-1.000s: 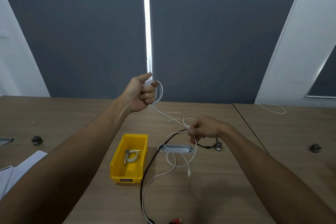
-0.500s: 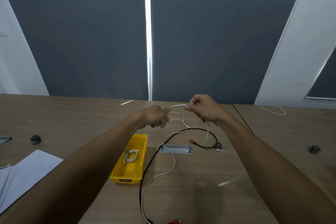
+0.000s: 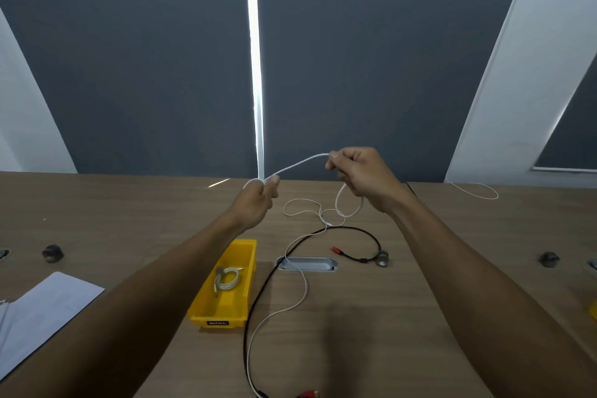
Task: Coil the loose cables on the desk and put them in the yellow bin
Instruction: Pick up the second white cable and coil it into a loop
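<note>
My left hand (image 3: 258, 200) and my right hand (image 3: 361, 176) are raised above the far middle of the desk, both closed on one white cable (image 3: 298, 164) stretched between them. A loop of it hangs below my right hand. A second white cable (image 3: 302, 287) and a black cable (image 3: 255, 304) with red plugs trail across the desk toward the near edge. The yellow bin (image 3: 240, 255) stands left of them with a coiled white cable (image 3: 227, 278) inside.
A silver oval cable grommet (image 3: 307, 264) is set in the desk right of the bin. White paper (image 3: 48, 307) lies at the near left. Small dark knobs (image 3: 52, 252) (image 3: 548, 258) sit at left and right. Another thin white cord (image 3: 478, 192) lies far right.
My left hand dropped from up high to near desk level and my right hand rose; the hands met, then drew apart, stretching the white cable. Its free end lifted off the desk.
</note>
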`<control>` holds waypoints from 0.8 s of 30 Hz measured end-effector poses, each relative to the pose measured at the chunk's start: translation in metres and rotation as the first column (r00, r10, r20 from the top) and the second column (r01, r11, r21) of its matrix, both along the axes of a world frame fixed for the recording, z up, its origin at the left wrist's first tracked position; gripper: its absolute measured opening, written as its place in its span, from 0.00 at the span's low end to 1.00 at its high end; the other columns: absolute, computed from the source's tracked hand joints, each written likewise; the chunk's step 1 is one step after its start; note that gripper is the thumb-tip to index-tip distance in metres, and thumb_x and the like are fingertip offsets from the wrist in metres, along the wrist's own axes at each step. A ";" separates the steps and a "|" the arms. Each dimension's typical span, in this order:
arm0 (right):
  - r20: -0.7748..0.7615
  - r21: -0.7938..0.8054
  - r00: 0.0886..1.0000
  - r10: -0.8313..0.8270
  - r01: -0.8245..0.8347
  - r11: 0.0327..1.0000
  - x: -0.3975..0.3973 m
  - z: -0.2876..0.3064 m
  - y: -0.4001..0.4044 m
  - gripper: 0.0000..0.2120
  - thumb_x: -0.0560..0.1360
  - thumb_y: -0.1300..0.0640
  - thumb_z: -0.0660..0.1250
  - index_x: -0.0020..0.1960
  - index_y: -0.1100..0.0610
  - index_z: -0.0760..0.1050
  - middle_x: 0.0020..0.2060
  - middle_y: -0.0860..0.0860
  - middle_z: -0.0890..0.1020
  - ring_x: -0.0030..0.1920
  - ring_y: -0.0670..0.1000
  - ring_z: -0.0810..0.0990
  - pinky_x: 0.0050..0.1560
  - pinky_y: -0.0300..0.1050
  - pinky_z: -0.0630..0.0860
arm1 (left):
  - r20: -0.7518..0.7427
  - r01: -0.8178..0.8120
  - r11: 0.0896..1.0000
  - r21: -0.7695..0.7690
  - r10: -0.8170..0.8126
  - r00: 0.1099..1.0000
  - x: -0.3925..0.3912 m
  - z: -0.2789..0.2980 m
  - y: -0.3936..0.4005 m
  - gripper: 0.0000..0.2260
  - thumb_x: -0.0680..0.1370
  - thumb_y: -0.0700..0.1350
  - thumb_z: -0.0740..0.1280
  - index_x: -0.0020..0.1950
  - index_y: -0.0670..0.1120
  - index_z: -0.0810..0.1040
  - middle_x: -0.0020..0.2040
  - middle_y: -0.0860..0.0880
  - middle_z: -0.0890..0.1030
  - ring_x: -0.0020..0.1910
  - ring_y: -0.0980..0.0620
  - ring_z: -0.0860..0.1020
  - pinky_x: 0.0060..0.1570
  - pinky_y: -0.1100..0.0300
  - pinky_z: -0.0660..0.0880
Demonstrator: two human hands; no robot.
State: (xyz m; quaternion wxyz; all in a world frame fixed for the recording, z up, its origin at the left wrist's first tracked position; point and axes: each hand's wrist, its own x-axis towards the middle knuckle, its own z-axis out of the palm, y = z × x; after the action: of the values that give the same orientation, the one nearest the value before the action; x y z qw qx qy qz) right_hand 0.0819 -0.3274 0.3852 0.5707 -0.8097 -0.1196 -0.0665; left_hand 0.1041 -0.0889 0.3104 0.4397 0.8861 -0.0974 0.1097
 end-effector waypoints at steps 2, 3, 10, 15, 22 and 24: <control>0.012 0.015 1.000 0.020 -0.021 1.000 0.002 0.001 0.002 0.17 0.86 0.54 0.62 0.48 0.65 0.80 0.25 0.47 0.66 0.24 0.44 0.61 0.25 0.38 0.58 | -0.007 -0.003 1.000 0.006 0.003 1.000 -0.001 -0.003 -0.003 0.27 0.86 0.56 0.51 0.46 0.38 0.79 0.36 0.48 0.77 0.37 0.54 0.74 0.36 0.61 0.68; 0.012 0.016 0.999 0.039 -0.039 0.999 0.002 0.000 0.003 0.16 0.86 0.54 0.62 0.48 0.65 0.80 0.25 0.47 0.65 0.25 0.45 0.61 0.25 0.39 0.57 | -0.004 -0.013 1.000 0.000 0.013 1.000 -0.003 -0.003 -0.003 0.27 0.86 0.57 0.51 0.47 0.39 0.79 0.36 0.49 0.76 0.37 0.54 0.74 0.37 0.60 0.68; 0.054 0.118 0.988 0.147 -0.152 0.981 -0.004 -0.005 0.013 0.15 0.86 0.54 0.62 0.48 0.63 0.81 0.27 0.51 0.64 0.26 0.47 0.59 0.25 0.40 0.56 | 0.037 0.014 1.000 -0.024 -0.013 0.999 -0.006 -0.004 0.006 0.31 0.85 0.61 0.45 0.43 0.42 0.78 0.33 0.47 0.74 0.36 0.52 0.74 0.40 0.56 0.70; 0.047 0.240 0.999 0.009 -0.020 0.971 0.003 0.002 0.013 0.14 0.86 0.53 0.62 0.48 0.60 0.80 0.27 0.49 0.66 0.26 0.46 0.60 0.26 0.40 0.57 | 0.021 0.123 0.985 0.122 -0.126 0.992 -0.021 -0.012 0.004 0.29 0.85 0.61 0.45 0.47 0.46 0.80 0.41 0.55 0.77 0.43 0.57 0.74 0.49 0.56 0.71; -0.073 0.075 0.930 0.361 -0.356 0.932 -0.018 -0.004 0.015 0.16 0.85 0.56 0.62 0.53 0.68 0.82 0.27 0.52 0.69 0.26 0.48 0.60 0.26 0.40 0.56 | -0.235 -0.005 0.963 -0.268 -0.061 0.970 -0.006 -0.001 0.005 0.41 0.75 0.76 0.39 0.50 0.44 0.77 0.31 0.52 0.69 0.33 0.55 0.67 0.38 0.57 0.67; -0.153 0.011 0.892 0.425 -0.429 0.903 -0.022 -0.012 0.017 0.15 0.85 0.58 0.62 0.53 0.69 0.82 0.27 0.53 0.71 0.26 0.49 0.61 0.26 0.41 0.57 | -0.290 -0.035 0.911 -0.410 -0.093 0.953 0.002 0.008 0.008 0.41 0.73 0.77 0.39 0.49 0.44 0.75 0.31 0.53 0.67 0.31 0.55 0.63 0.34 0.58 0.63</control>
State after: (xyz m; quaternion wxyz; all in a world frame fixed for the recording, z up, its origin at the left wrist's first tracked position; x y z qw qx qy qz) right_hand 0.0602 -0.3103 0.3733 0.5696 -0.7727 -0.2514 0.1235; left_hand 0.1060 -0.0807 0.3184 0.6272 0.7785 -0.0169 -0.0161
